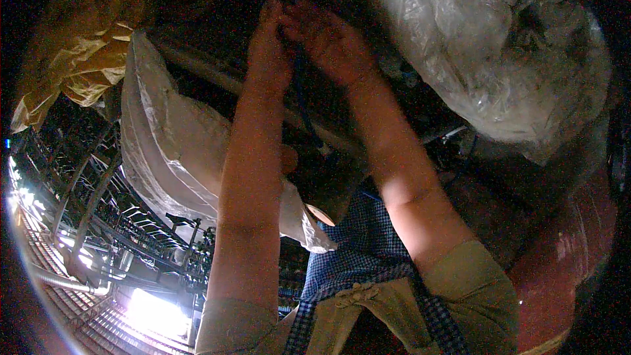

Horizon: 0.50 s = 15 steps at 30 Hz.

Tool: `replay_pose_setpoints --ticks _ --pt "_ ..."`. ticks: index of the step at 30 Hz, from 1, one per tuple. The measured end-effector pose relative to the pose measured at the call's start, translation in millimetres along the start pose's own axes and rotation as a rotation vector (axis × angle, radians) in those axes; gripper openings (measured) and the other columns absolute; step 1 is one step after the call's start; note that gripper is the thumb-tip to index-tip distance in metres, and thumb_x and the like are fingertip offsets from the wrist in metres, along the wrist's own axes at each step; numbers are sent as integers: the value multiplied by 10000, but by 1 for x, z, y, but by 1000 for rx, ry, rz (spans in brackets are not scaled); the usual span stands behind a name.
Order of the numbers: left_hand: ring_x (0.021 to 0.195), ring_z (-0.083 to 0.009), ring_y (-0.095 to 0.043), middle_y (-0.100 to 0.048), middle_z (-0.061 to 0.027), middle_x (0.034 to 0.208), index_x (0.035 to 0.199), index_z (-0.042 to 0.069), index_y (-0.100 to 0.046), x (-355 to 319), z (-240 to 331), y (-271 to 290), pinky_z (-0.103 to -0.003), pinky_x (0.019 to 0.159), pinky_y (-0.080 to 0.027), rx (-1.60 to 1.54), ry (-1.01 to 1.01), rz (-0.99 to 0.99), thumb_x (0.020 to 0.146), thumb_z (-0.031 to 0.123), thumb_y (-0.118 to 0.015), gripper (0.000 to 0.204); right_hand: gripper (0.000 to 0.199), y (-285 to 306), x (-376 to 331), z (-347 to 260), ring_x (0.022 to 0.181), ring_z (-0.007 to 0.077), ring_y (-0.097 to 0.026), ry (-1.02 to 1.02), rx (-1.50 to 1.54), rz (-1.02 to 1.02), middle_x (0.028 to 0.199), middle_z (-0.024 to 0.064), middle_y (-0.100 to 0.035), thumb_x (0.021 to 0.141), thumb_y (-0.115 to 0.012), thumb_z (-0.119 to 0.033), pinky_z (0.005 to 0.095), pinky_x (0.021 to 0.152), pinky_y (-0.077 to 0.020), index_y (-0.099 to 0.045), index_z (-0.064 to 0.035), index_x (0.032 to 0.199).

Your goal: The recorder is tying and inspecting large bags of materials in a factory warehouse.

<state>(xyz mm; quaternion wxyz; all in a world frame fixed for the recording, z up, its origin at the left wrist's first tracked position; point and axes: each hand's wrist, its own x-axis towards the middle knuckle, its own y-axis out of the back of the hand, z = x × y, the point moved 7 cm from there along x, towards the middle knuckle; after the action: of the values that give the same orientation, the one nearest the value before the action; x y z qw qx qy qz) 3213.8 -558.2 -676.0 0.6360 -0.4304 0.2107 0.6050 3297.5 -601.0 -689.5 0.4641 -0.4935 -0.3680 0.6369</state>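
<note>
**Snag and slip risk: both hands working in near-dark**

Left hand (269,46) and right hand (334,43) meet at top centre, fingers curled in toward each other. Too dark to tell if they're gripping anything, or what.

Nearest thing: thin, dark blue, flexible cord (302,95), hanging just below the hands at upper centre and running down toward mid-frame. Upper end is lost in shadow, so can't confirm it's held.

Risks, my read:
- Poor light at the fingertips: a missed grip or pinched finger could go unseen. Only strong light is the bright white opening (158,313), lower left.
- Cord could catch on the long, pale, slanted bar (210,72) behind the forearms if pulled sideways.
- Loose white cloth-like sheet (174,131), left of centre, passes behind the left forearm. A quick pull back could drag it.
- Bulky, translucent, crinkled plastic sheeting (499,59), upper right, bulges near the right hand. If it sags, it could crowd the reach.
</note>
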Motion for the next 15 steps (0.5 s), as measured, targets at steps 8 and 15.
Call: replay_pose_setpoints --ticks 8,15 --pt "1112 -164 -579 -607 -40 1308 1327 71 -579 -11 9 -29 -299 975 -430 197 -3 -358 1001 236 -500 374 290 35 -2 3 1045 295 -651 -14 79 173 1154 143 -664 1016 -447 -182 421 932 -546 -595 -23 1210" --pt "1139 -199 -590 -624 -55 1288 1325 94 -591 -10 14 -23 -325 1011 -433 712 -217 -247 983 302 -541 403 255 89 15 -2 995 224 -652 65 -50 304 1096 88 -679 1004 -495 -201 357 927 -533 -627 -39 1149"
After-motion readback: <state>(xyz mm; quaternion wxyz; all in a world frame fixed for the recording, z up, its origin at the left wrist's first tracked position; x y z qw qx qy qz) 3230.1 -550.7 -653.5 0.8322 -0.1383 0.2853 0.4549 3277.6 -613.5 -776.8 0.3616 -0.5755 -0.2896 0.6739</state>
